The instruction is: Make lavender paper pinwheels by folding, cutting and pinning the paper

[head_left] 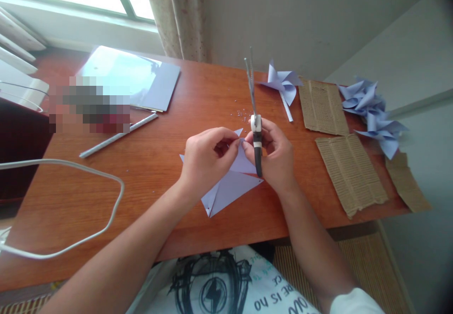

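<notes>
My left hand (210,153) pinches a corner of a pale lilac paper sheet (230,186) between thumb and fingertips. The sheet lies partly under that hand, with slits running inward and small holes near two of its corners. My right hand (274,151) is closed around a pair of scissors (257,137), seen edge-on, with a black and white handle and the thin metal blades pointing up and away, slightly apart. Its thumb tip also meets the pinched paper corner.
A paper pinwheel on a stick (283,85) lies at the back right, beside cardboard pieces (323,106) and several more pinwheels (368,102). Leftward are a rolled paper stick (118,136), a shiny folder (155,85) and a white cable (118,201). Paper scraps dot the wooden table (170,238).
</notes>
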Available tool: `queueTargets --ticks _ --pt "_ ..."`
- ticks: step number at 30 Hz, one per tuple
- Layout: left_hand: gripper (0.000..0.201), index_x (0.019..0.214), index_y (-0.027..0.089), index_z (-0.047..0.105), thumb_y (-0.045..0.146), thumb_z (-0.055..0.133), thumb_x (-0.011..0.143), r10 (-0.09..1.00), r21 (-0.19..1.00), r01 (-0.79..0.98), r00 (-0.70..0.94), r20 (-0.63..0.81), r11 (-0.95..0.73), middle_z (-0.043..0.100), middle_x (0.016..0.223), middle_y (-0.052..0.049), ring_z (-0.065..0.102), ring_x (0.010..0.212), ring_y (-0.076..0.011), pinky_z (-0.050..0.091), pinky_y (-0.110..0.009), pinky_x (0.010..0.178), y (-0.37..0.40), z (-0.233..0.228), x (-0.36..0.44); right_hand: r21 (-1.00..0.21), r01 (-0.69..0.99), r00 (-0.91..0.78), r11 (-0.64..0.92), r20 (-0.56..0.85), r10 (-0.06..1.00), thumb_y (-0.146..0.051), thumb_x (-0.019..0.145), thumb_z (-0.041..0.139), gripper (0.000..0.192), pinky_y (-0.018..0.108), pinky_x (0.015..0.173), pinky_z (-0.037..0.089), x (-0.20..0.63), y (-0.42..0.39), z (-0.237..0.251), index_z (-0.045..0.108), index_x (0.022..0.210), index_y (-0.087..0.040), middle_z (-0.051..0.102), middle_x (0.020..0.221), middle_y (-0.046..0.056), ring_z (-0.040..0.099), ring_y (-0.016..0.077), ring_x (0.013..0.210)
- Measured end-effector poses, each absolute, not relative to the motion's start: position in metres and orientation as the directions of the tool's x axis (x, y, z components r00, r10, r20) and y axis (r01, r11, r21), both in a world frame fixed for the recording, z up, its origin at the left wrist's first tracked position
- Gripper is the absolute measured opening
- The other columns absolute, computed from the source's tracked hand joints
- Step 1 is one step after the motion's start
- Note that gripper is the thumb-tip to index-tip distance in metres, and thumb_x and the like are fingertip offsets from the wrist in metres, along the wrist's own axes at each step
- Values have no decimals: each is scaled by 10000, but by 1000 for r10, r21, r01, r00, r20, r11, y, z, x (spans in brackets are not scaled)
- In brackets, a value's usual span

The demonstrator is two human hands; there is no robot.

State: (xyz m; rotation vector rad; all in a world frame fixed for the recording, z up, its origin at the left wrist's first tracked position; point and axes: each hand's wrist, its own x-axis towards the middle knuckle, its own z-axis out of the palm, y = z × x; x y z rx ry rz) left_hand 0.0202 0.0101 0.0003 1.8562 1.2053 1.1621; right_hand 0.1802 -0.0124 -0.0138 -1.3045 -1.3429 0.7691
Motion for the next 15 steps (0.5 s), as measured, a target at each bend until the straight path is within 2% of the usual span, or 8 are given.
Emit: queueTargets --ticks 8,15 --pt "62 827 169 737 162 677 839 921 849 362 198 334 -386 752 748 -26 668 644 -128 511 -226 604 11 -2 20 -829 481 154 285 400 903 -138 791 700 400 292 726 584 179 -15 -12 671 1160 -291 746 963 -15 695 152 787" --pt "66 814 163 731 166 671 842 918 852 351 223 327 -389 749 748 -31 658 630 -127 508 -230 597 9 -1 21 -874 404 178 272 367 913 -194 804 723 450 316 714 578 180 -15 -14 623 1233 -287 715 898 -20 685 162 763"
